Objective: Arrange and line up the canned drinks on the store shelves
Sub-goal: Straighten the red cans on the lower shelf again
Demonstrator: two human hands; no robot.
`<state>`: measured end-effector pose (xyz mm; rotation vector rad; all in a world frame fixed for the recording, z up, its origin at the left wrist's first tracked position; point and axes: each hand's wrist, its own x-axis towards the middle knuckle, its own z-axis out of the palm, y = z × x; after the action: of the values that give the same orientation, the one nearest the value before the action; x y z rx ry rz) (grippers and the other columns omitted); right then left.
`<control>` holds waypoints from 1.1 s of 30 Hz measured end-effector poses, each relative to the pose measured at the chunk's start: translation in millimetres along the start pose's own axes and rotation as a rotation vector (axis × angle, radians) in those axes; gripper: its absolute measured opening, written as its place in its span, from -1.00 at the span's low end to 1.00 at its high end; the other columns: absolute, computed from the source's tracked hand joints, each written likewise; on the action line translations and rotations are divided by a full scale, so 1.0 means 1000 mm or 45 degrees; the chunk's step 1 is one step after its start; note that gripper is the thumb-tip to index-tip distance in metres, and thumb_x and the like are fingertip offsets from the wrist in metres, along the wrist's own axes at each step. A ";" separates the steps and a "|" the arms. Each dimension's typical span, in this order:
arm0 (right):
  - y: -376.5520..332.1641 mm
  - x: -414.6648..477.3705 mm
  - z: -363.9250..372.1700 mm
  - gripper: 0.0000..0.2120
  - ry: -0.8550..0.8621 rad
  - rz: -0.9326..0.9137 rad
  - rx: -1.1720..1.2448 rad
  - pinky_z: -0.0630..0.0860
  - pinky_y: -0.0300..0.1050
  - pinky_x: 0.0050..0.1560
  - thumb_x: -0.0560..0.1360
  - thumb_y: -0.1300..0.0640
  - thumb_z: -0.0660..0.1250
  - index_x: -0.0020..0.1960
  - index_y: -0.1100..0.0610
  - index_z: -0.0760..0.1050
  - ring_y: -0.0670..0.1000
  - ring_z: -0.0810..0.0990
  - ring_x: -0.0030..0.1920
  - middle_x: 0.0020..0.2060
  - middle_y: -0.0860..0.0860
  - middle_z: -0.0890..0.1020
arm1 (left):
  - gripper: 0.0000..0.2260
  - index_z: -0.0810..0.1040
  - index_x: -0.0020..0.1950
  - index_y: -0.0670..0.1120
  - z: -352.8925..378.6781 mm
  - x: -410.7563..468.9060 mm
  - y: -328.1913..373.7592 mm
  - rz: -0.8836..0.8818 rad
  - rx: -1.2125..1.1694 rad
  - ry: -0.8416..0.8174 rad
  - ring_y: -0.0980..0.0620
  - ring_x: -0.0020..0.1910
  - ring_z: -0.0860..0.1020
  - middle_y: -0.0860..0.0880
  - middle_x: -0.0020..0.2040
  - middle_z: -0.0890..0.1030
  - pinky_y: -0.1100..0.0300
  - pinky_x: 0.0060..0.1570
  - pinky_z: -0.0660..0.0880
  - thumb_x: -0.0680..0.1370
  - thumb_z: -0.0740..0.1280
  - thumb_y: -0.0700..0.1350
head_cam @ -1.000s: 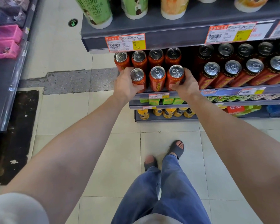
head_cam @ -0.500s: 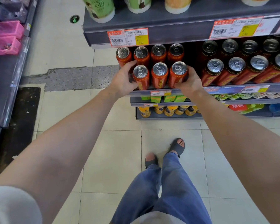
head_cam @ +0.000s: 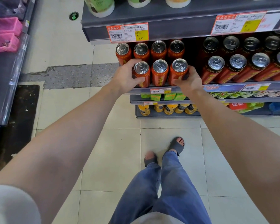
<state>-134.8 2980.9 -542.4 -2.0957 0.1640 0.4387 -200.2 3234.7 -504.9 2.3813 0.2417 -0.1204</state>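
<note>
Orange cans with silver tops stand in two rows at the left end of a grey shelf [head_cam: 225, 88]. My left hand [head_cam: 125, 76] grips the front-left can [head_cam: 142, 73], fingers curled round its far side and thumb on its front. My right hand [head_cam: 189, 80] grips the front-right can [head_cam: 178, 71] from the right. A middle can [head_cam: 160, 72] stands between them, touching both. Behind is a back row of several cans [head_cam: 158, 50]. To the right, dark red cans [head_cam: 236, 68] lean in two rows.
A shelf above [head_cam: 176, 20] carries cups and price tags. Lower shelves hold green cartons [head_cam: 169, 96] and yellow bottles [head_cam: 168, 109]. A second shelf unit [head_cam: 5, 78] with pink packs stands on the left. Tiled floor and my sandalled feet lie below.
Both hands stay on the outer front cans. My left fingers have curled further round the front-left can, and the three front cans sit closer together in a straighter line.
</note>
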 end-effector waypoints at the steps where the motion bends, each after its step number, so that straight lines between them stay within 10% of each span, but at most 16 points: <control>1: 0.000 -0.001 -0.001 -0.33 -0.009 -0.012 -0.006 0.43 -0.21 0.19 0.44 0.11 0.55 0.48 0.02 0.34 -0.05 0.55 0.17 0.12 -0.06 0.60 | -0.39 0.42 0.49 0.04 0.000 0.001 0.000 0.008 0.012 0.011 0.00 0.34 0.54 0.04 0.36 0.58 0.06 0.36 0.48 0.48 0.56 -0.07; 21: -0.001 -0.004 0.002 -0.35 0.025 0.011 -0.012 0.44 -0.20 0.22 0.41 0.08 0.55 0.44 0.01 0.38 -0.04 0.58 0.19 0.18 -0.04 0.64 | -0.15 0.21 0.61 0.05 0.014 -0.007 -0.003 -0.101 -0.111 0.094 -0.01 0.46 0.46 0.02 0.48 0.48 0.00 0.45 0.41 0.43 0.59 -0.05; 33: -0.025 -0.055 -0.034 -0.45 0.192 -0.099 -0.219 0.43 -0.13 0.29 0.54 0.09 0.36 0.50 0.15 0.36 0.13 0.54 0.33 0.31 0.12 0.59 | -0.43 0.38 0.50 -0.05 0.001 -0.047 0.041 0.015 0.229 0.339 -0.20 0.36 0.47 -0.13 0.39 0.52 -0.14 0.35 0.45 0.53 0.41 0.08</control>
<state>-170.6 2962.4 -485.5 -2.2970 0.1361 0.2555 -237.9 3197.9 -470.9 2.5756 0.3551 0.1895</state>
